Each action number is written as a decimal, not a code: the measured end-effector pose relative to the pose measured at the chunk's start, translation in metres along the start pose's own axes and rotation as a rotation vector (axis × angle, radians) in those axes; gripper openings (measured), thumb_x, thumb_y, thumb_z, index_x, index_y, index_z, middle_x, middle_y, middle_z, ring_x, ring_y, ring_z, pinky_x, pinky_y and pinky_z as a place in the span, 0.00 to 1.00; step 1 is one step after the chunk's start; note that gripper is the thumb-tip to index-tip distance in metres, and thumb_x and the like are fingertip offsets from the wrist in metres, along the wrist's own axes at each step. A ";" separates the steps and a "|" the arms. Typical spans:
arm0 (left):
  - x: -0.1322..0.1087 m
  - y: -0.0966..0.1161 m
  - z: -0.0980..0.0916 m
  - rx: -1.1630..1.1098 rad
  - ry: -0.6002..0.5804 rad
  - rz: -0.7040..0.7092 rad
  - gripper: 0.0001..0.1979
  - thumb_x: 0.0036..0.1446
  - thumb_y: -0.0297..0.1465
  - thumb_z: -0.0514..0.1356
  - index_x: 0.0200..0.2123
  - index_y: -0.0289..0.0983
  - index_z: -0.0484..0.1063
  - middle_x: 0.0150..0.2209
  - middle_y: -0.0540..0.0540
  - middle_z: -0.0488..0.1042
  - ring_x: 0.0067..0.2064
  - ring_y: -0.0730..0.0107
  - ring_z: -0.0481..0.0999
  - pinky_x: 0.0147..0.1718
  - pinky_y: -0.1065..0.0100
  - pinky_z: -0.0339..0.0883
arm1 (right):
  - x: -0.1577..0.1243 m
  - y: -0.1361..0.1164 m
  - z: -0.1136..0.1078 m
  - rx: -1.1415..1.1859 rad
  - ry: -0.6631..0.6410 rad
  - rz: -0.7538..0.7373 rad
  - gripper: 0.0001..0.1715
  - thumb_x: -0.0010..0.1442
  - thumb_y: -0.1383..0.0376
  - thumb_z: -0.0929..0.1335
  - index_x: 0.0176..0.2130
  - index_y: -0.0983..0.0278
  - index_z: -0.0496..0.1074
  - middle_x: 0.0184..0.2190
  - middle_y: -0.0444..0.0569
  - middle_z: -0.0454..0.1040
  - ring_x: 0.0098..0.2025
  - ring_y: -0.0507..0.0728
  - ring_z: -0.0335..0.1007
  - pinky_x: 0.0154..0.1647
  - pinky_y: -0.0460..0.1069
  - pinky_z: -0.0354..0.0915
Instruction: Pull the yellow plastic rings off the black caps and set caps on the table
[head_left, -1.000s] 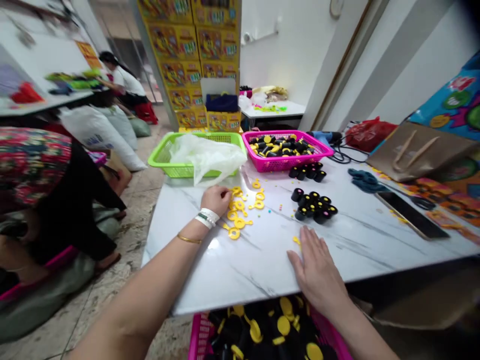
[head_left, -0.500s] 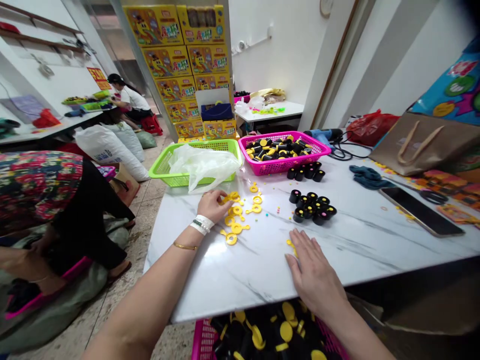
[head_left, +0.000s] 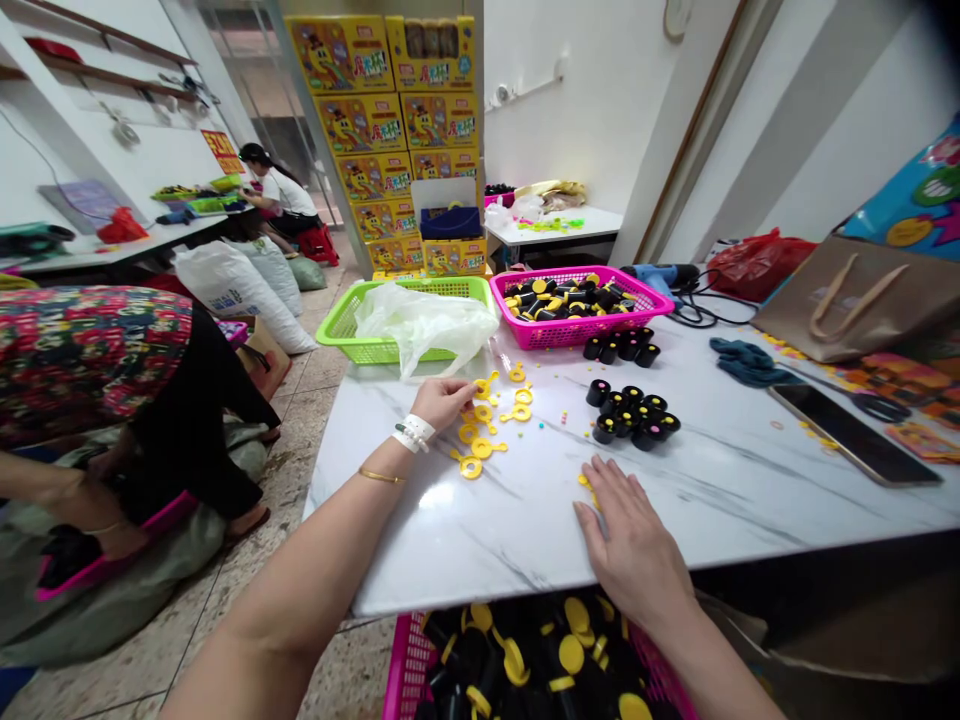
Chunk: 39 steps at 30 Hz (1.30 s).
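Observation:
My left hand (head_left: 444, 403) is closed in a pinch at the edge of a loose group of yellow plastic rings with small tabs (head_left: 484, 448). Its fingertips grip one yellow ring piece (head_left: 487, 385). My right hand (head_left: 634, 530) lies flat on the white marbled table (head_left: 465, 545), fingers stretched out. Beside and partly under its thumb and index finger is a small yellow piece (head_left: 585, 482), mostly hidden. Several short black cups (head_left: 634, 412) with coloured bits on top stand beyond the right hand. Small coloured beads (head_left: 541, 426) are scattered between.
Behind are a green basket (head_left: 334, 335) with a plastic bag and a pink basket (head_left: 517, 335) of black-and-yellow pieces. Another pink basket (head_left: 401, 665) sits below the table edge. A phone (head_left: 855, 435) and scissors (head_left: 874, 405) lie right. A co-worker (head_left: 225, 400) bends at left.
My left hand has shifted slightly right among the yellow rings, its fingers now pinching one ring piece. The right hand stays flat in place. The camera view has turned a little left.

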<state>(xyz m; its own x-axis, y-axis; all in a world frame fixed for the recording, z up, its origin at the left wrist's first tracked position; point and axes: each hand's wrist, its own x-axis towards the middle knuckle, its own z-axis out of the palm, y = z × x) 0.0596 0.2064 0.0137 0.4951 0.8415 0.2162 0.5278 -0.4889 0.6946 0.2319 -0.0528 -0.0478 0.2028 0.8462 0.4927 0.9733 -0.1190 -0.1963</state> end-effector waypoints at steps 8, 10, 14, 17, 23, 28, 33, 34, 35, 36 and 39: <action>0.010 -0.020 -0.034 0.342 0.105 -0.108 0.15 0.51 0.36 0.56 0.22 0.35 0.78 0.18 0.46 0.72 0.26 0.65 0.71 0.27 0.68 0.58 | 0.000 -0.001 -0.001 -0.005 -0.002 0.001 0.26 0.67 0.63 0.58 0.60 0.73 0.63 0.63 0.60 0.63 0.65 0.64 0.57 0.65 0.62 0.56; 0.010 -0.026 -0.035 0.419 0.119 -0.126 0.13 0.51 0.36 0.57 0.26 0.35 0.79 0.21 0.44 0.74 0.29 0.62 0.73 0.29 0.66 0.61 | 0.000 -0.001 -0.001 -0.001 0.011 -0.003 0.26 0.67 0.64 0.58 0.60 0.74 0.63 0.62 0.60 0.64 0.65 0.64 0.57 0.65 0.62 0.56; 0.005 -0.018 -0.022 0.509 0.155 -0.057 0.22 0.54 0.38 0.57 0.49 0.33 0.76 0.36 0.39 0.78 0.39 0.57 0.75 0.38 0.64 0.66 | 0.000 -0.002 0.000 0.022 0.038 0.003 0.27 0.67 0.62 0.58 0.60 0.74 0.62 0.61 0.61 0.64 0.64 0.64 0.58 0.64 0.62 0.57; 0.001 -0.002 -0.005 0.535 0.108 0.080 0.20 0.59 0.37 0.54 0.51 0.37 0.74 0.44 0.40 0.75 0.44 0.62 0.75 0.46 0.66 0.66 | 0.000 -0.002 0.000 0.027 0.046 0.012 0.29 0.68 0.62 0.59 0.63 0.75 0.58 0.61 0.61 0.65 0.64 0.64 0.59 0.64 0.62 0.57; 0.013 0.018 0.017 0.586 -0.094 0.170 0.13 0.60 0.32 0.55 0.36 0.36 0.80 0.37 0.41 0.77 0.39 0.64 0.76 0.40 0.67 0.67 | -0.001 -0.002 0.000 0.030 0.035 0.018 0.32 0.66 0.61 0.61 0.63 0.77 0.57 0.60 0.64 0.65 0.63 0.66 0.60 0.64 0.62 0.57; 0.033 0.022 0.010 0.631 -0.224 0.087 0.09 0.60 0.32 0.59 0.36 0.33 0.77 0.35 0.44 0.77 0.38 0.65 0.76 0.43 0.61 0.70 | -0.002 0.000 0.000 0.042 0.054 -0.010 0.29 0.65 0.62 0.60 0.61 0.76 0.61 0.59 0.63 0.66 0.63 0.66 0.59 0.64 0.63 0.57; 0.042 0.030 0.007 0.678 -0.310 0.047 0.11 0.62 0.37 0.59 0.39 0.34 0.73 0.40 0.45 0.76 0.42 0.67 0.76 0.44 0.59 0.71 | -0.002 -0.001 -0.001 0.045 0.068 -0.012 0.28 0.65 0.63 0.61 0.60 0.76 0.62 0.59 0.63 0.67 0.63 0.66 0.60 0.63 0.63 0.58; 0.041 0.032 0.007 0.692 -0.309 0.042 0.12 0.62 0.37 0.59 0.40 0.34 0.73 0.40 0.45 0.75 0.42 0.67 0.75 0.44 0.59 0.71 | -0.002 -0.002 -0.001 0.044 0.068 -0.012 0.28 0.65 0.63 0.61 0.60 0.76 0.62 0.59 0.63 0.67 0.63 0.66 0.60 0.63 0.63 0.58; 0.040 0.034 0.008 0.703 -0.305 0.040 0.12 0.62 0.37 0.59 0.40 0.34 0.73 0.40 0.45 0.75 0.42 0.67 0.75 0.44 0.59 0.71 | -0.001 -0.002 -0.001 0.044 0.070 -0.011 0.28 0.65 0.63 0.61 0.60 0.76 0.62 0.59 0.63 0.67 0.63 0.66 0.60 0.63 0.63 0.58; 0.037 0.036 0.008 0.713 -0.299 0.041 0.12 0.62 0.37 0.59 0.40 0.33 0.73 0.41 0.45 0.75 0.42 0.66 0.75 0.44 0.58 0.71 | -0.001 -0.002 -0.001 0.044 0.074 -0.011 0.28 0.65 0.63 0.61 0.60 0.76 0.62 0.59 0.63 0.67 0.63 0.65 0.60 0.63 0.63 0.58; 0.028 0.038 0.007 0.737 -0.263 0.053 0.11 0.62 0.35 0.58 0.39 0.32 0.74 0.42 0.42 0.75 0.44 0.64 0.75 0.44 0.59 0.70 | 0.000 -0.003 -0.001 0.050 0.089 -0.004 0.29 0.64 0.63 0.62 0.60 0.75 0.62 0.59 0.63 0.67 0.63 0.66 0.60 0.63 0.63 0.58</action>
<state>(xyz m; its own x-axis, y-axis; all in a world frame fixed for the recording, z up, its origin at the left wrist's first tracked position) 0.0982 0.2100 0.0410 0.6311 0.7757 0.0033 0.7751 -0.6309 0.0338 0.2293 -0.0533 -0.0466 0.2097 0.7968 0.5667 0.9681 -0.0878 -0.2348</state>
